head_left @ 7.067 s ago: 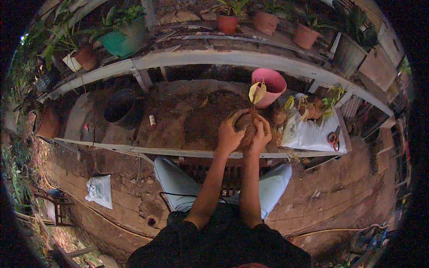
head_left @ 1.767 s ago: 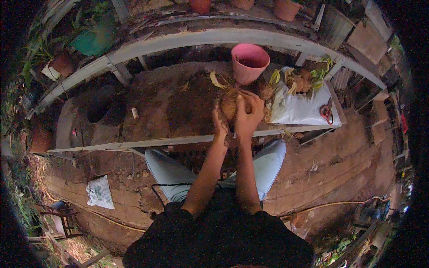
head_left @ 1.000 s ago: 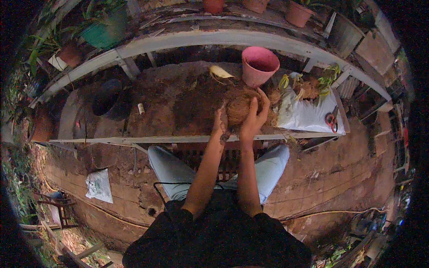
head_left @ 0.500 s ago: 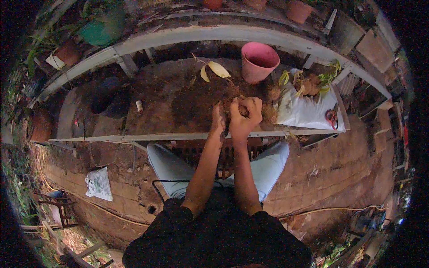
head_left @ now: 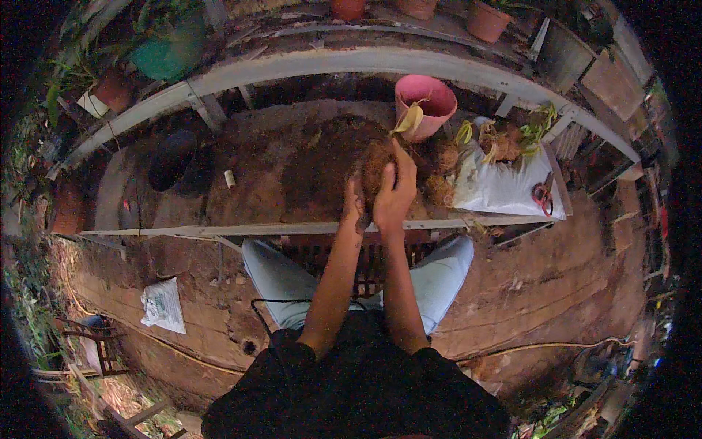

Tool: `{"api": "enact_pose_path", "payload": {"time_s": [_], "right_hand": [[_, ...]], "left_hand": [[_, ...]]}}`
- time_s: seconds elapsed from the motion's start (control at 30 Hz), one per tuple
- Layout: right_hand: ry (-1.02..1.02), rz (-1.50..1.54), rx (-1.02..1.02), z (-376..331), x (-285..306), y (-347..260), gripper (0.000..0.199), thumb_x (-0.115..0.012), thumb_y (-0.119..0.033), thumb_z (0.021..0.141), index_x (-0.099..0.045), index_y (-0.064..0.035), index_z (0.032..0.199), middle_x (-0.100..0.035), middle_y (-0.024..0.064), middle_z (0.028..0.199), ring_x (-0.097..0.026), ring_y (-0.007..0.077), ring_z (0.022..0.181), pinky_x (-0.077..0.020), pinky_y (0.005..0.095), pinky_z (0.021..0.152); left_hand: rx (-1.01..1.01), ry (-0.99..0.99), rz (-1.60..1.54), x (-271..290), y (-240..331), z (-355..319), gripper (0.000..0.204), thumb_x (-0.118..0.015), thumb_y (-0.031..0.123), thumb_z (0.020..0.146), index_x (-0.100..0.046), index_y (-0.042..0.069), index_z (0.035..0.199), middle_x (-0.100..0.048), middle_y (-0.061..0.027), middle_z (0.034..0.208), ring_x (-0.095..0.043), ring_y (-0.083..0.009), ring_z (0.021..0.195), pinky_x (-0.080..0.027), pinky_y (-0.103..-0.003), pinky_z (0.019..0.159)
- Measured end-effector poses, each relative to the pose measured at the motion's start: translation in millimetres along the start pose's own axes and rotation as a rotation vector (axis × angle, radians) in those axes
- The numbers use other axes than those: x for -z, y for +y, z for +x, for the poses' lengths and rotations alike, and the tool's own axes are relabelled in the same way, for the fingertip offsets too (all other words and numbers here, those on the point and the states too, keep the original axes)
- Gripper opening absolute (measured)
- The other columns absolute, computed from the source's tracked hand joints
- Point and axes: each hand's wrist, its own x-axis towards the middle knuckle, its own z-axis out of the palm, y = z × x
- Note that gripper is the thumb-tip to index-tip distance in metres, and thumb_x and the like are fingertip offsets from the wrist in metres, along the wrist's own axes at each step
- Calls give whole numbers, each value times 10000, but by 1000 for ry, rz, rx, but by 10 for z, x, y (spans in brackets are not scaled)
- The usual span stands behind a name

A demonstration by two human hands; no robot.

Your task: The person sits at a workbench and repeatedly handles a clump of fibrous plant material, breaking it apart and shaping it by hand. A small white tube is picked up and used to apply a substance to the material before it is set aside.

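Note:
Between my two hands is a brown fibrous root ball (head_left: 376,159) of a small plant. Its pale yellow-green leaves (head_left: 412,118) stick out at the far right, in front of a pink pot (head_left: 433,126). My left hand (head_left: 354,199), dirty with soil, is pressed to the ball's left side. Curved along the right side, my right hand (head_left: 395,192) has its fingers together and pointing away from me. Both palms cup the ball low over the bench; its underside is hidden. Just right of my right hand lie clumps of brown fibre (head_left: 439,191).
A white bag (head_left: 497,183) on the right bears leafy plants with brown root balls (head_left: 502,140) and red-handled scissors (head_left: 542,197). Left on the wooden bench (head_left: 256,205) are a black pot (head_left: 170,162) and a small white cylinder (head_left: 229,178). A raised rail (head_left: 292,67) runs behind.
The plant has turned: its leaves swung from the far left to the right, before the pink pot. My right hand's curled fingers have straightened along the root ball.

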Motion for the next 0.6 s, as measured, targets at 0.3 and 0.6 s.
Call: {"api": "enact_pose_path", "payload": {"time_s": [0.3,0.6], "right_hand": [[-98,100,-118,-42,162,17,126,-684,-49,726,-647,-20,843,-595,86,851,-544,236,783,-440,319,698],[31,234,-109,90,222,-6,200,-585,-73,846,-636,20,1015,-612,124,1029,-558,246,985,-395,340,942]], "left_hand": [[-44,90,17,118,-227,126,367,-536,230,924,-508,50,1242,-598,-68,1117,-610,-189,931,-514,-320,827],[25,3,17,-519,-38,-275,461,-421,401,947,-507,64,1250,-605,-99,1163,-604,-237,1031,-492,-372,927]]}}
